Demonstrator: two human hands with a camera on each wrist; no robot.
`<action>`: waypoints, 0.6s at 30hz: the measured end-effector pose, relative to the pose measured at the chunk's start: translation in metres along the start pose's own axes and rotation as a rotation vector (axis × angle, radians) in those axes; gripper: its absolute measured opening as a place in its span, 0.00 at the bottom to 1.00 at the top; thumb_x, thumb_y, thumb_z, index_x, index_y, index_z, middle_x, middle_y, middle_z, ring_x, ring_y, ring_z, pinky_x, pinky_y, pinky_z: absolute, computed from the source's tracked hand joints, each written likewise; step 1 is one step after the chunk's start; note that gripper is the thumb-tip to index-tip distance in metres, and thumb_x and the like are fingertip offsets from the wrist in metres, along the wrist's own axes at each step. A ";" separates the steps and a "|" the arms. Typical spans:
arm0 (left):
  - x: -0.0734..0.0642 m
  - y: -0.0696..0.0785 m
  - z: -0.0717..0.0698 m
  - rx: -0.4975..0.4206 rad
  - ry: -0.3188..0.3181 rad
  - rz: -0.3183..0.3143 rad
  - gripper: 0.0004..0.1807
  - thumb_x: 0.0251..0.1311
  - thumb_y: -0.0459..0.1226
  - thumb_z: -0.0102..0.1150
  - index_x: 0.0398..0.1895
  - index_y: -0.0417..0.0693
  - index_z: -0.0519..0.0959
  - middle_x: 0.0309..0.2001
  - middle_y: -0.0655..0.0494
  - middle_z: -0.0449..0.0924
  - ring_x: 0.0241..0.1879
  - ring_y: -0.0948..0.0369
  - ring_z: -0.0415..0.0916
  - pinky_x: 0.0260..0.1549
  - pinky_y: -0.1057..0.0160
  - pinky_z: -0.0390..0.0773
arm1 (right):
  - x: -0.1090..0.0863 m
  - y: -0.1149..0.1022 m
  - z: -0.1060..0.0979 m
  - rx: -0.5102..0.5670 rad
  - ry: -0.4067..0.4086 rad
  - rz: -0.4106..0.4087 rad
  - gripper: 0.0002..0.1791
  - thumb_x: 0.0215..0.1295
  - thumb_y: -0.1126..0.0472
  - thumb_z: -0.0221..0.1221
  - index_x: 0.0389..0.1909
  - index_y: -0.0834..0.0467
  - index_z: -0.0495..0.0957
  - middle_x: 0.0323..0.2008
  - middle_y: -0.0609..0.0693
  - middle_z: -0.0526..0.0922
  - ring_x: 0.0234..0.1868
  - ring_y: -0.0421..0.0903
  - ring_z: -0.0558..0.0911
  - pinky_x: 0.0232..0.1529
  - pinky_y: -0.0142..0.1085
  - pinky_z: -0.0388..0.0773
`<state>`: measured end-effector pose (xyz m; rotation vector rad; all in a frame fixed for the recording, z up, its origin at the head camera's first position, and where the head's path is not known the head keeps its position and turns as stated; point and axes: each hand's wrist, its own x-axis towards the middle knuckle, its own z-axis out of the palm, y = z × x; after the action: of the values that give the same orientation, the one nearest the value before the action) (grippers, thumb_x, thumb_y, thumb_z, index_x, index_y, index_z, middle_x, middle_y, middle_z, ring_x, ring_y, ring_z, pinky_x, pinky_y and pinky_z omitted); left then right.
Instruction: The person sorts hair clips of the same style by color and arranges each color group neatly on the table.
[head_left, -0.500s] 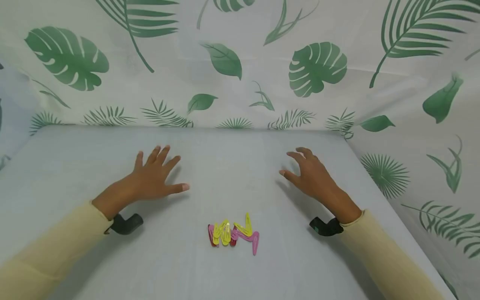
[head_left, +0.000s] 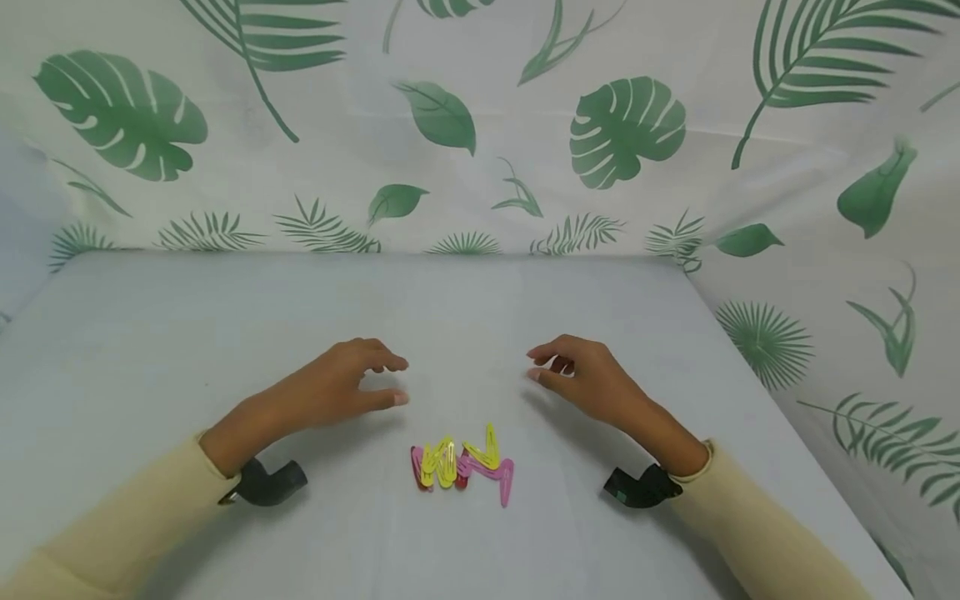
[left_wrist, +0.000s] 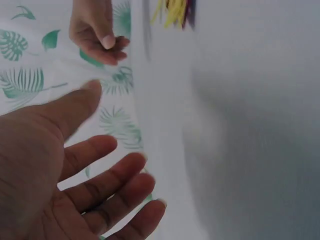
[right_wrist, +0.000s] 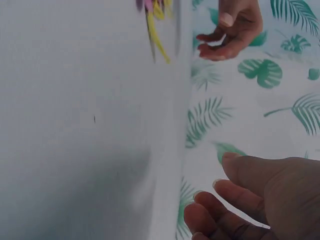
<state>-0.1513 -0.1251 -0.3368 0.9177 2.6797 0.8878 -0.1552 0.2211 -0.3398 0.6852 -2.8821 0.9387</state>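
Note:
A small cluster of snap hair clips (head_left: 448,463) in yellow, pink and dark red lies on the white table in the head view, the clips overlapping one another. To its upper left my left hand (head_left: 330,387) hovers over the table, fingers loosely bent and thumb apart, holding nothing. My right hand (head_left: 588,379) hangs to the upper right of the clips, its fingers relaxed and curving inward, also holding nothing. Neither hand touches the clips. In the left wrist view the clips (left_wrist: 176,12) show only partly at the top edge; the right wrist view cuts them off likewise.
The white table (head_left: 300,533) spreads around the clips on all sides. Behind it and along its right side hangs a white cloth (head_left: 517,125) printed with green leaves. Each wrist wears a black camera mount, such as the left one (head_left: 273,483).
Both hands have come nearer to each other and closer to the clips, and their spread fingers have drawn in. The clips lie as before; the head view has shifted slightly.

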 end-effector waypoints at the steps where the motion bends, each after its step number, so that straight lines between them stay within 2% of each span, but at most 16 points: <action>1: 0.000 0.002 0.002 -0.023 -0.010 0.012 0.26 0.59 0.48 0.66 0.56 0.42 0.80 0.49 0.54 0.80 0.49 0.55 0.75 0.46 0.54 0.77 | -0.001 -0.002 0.001 0.016 -0.008 -0.004 0.15 0.62 0.61 0.66 0.49 0.59 0.83 0.40 0.47 0.83 0.36 0.43 0.78 0.36 0.39 0.76; 6: -0.002 0.008 0.014 -0.153 -0.055 0.073 0.23 0.58 0.45 0.68 0.54 0.43 0.80 0.48 0.58 0.81 0.46 0.58 0.75 0.45 0.58 0.77 | -0.007 -0.011 0.008 0.093 -0.069 -0.004 0.16 0.62 0.60 0.66 0.51 0.58 0.82 0.39 0.46 0.82 0.36 0.42 0.78 0.36 0.37 0.76; 11: -0.002 0.013 0.027 -0.219 -0.094 0.141 0.20 0.58 0.41 0.69 0.53 0.43 0.81 0.47 0.58 0.81 0.45 0.59 0.75 0.44 0.61 0.78 | -0.014 -0.019 0.013 0.154 -0.152 -0.006 0.15 0.61 0.61 0.67 0.49 0.58 0.83 0.37 0.43 0.82 0.36 0.42 0.77 0.35 0.35 0.76; 15: -0.001 0.017 0.033 -0.263 -0.162 0.153 0.20 0.58 0.37 0.68 0.54 0.44 0.81 0.48 0.60 0.80 0.44 0.60 0.75 0.44 0.61 0.77 | -0.016 -0.023 0.018 0.176 -0.205 -0.006 0.15 0.60 0.61 0.68 0.48 0.58 0.83 0.37 0.42 0.82 0.36 0.42 0.77 0.35 0.34 0.76; 18: 0.001 0.020 0.036 -0.278 -0.186 0.148 0.20 0.58 0.36 0.68 0.55 0.46 0.80 0.49 0.61 0.79 0.44 0.61 0.75 0.44 0.61 0.76 | -0.015 -0.025 0.022 0.185 -0.235 -0.015 0.15 0.59 0.61 0.68 0.47 0.58 0.83 0.37 0.42 0.82 0.35 0.42 0.77 0.35 0.33 0.76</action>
<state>-0.1296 -0.0948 -0.3543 1.0813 2.2854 1.1106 -0.1289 0.1961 -0.3463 0.8859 -3.0081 1.2120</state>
